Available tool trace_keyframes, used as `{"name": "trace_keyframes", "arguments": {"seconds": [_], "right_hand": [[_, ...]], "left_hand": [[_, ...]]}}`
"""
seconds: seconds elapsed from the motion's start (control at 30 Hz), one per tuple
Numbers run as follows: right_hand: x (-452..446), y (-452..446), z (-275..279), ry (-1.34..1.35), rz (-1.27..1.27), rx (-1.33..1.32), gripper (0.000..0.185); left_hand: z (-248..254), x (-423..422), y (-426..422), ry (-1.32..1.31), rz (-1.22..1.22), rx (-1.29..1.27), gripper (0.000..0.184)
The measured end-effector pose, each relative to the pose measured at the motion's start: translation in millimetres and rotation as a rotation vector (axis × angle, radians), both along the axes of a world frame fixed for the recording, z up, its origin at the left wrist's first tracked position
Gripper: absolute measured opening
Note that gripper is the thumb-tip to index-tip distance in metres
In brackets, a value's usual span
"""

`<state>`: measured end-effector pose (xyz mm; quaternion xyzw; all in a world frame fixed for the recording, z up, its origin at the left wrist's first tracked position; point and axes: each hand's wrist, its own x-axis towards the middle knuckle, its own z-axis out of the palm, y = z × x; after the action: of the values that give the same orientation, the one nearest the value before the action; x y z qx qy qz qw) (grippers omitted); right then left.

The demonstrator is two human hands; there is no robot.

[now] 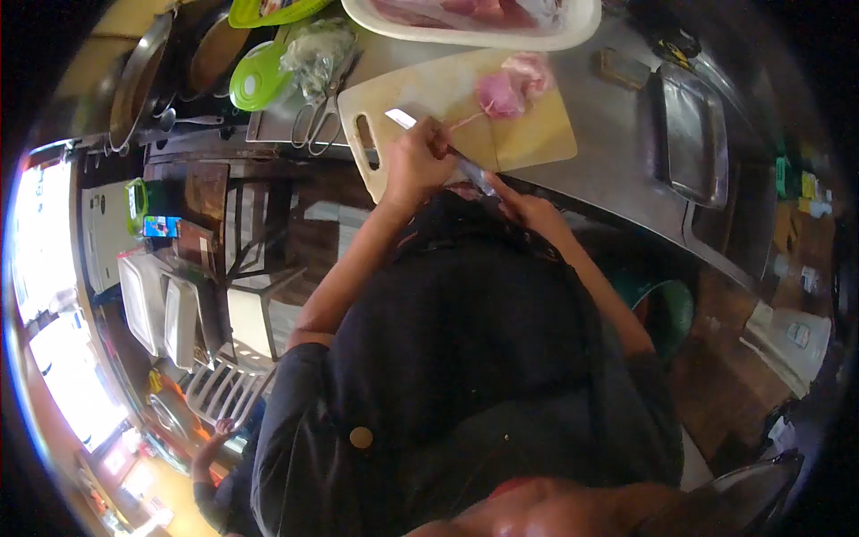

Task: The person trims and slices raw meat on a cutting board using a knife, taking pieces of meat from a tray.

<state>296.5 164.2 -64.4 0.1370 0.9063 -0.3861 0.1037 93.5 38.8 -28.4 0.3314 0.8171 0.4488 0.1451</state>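
A knife (472,170) lies slantwise between my hands over the near edge of a cream cutting board (429,80). My left hand (419,163) is closed over its middle, with a bright, pale end showing beyond the knuckles. My right hand (526,204) grips the lower end, close to my dark apron (465,313). My fingers hide part of the knife. Pink raw meat (506,94) rests on the far right of the board, with a thin pale strip trailing toward my left hand.
Scissors (324,112), a crumpled plastic bag (318,58) and a green lid (259,76) lie left of the board. A white tray of meat (474,36) stands behind it. At right is a metal tray (693,134). Another person's hand (224,430) shows lower left.
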Motion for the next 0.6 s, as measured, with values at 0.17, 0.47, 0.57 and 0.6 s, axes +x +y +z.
{"name": "trace_keyframes", "arguments": {"seconds": [0.17,0.47,0.57,0.6], "right_hand": [[-1.0,-0.5,-0.9,-0.03,0.008,0.021,0.07],[8.0,0.5,31.7,0.259,-0.2,0.013,0.066],[18.9,4.5,33.7,0.252,-0.253,0.109,0.067],[22.0,5.3,33.9,0.234,-0.254,0.133,0.068]], "left_hand": [[25.4,-9.5,-18.9,0.028,0.033,0.024,0.017],[-17.7,-12.4,-23.2,0.181,-0.086,0.11,0.016],[-9.7,-8.9,-19.2,0.293,-0.096,0.078,0.018],[-5.4,-10.0,-15.7,0.437,-0.116,0.116,0.017]]}}
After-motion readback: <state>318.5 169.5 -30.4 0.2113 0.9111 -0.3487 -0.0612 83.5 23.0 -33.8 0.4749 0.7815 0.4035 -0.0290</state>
